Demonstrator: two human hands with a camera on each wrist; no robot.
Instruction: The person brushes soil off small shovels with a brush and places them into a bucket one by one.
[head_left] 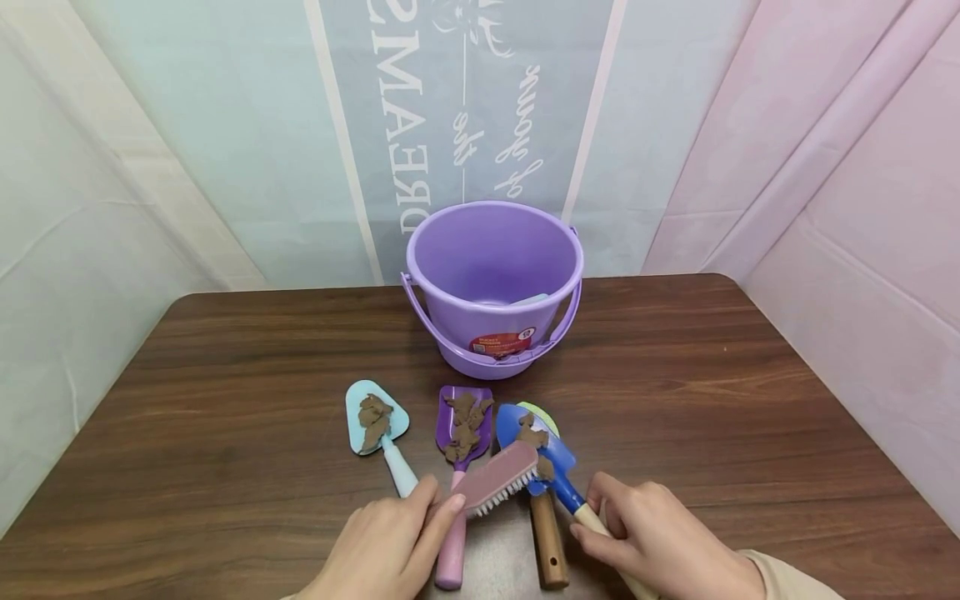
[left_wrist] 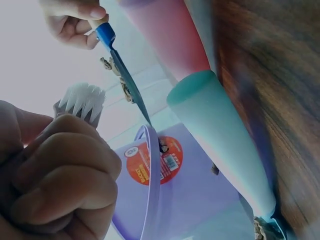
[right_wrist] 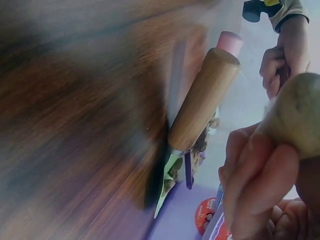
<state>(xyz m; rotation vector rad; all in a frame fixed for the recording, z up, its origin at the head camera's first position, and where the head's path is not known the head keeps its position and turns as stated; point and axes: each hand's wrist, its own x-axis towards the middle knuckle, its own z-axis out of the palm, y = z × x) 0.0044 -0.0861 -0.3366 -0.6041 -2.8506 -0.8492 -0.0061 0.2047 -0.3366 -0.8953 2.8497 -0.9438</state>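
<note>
Near edge of the surface (head_left: 750,400): left hand (head_left: 382,542), fingers wrapped round a mauve brush (head_left: 497,477); right hand (head_left: 660,533), fingers grasping a raised blue trowel (head_left: 561,457), brown clumps (head_left: 531,431) on its blade — probably best held steady, brushed in short strokes tipward. Nearer the far edge: purple bucket (head_left: 457,325).

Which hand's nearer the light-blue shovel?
Left. In the head view, the left hand, holding a brush, overlaps the light-blue shovel at its handle; the right hand is well right, past the purple shovel, holding the dark-blue shovel.
</note>
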